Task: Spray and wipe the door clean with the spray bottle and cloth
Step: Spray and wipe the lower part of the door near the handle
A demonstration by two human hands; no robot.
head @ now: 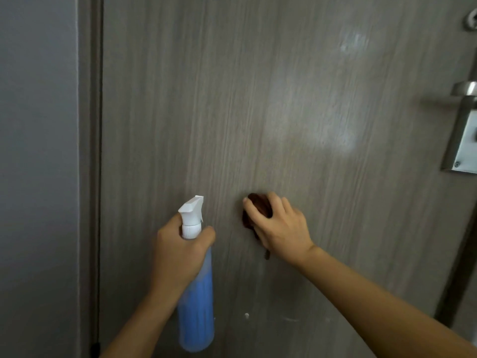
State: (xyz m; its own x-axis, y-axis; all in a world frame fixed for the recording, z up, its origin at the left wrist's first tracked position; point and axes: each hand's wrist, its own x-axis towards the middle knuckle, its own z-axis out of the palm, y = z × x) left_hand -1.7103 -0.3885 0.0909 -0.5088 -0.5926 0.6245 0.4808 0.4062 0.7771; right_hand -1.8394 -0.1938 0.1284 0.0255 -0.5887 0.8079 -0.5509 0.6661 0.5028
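The left hand [178,251] grips the blue spray bottle [197,301] by its neck; the right hand [280,224] presses a bunched brown cloth [259,205], mostly hidden, against the grey door [284,112].

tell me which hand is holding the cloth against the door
The right hand: it presses the dark brown cloth on the door. The left hand grips the blue spray bottle instead.
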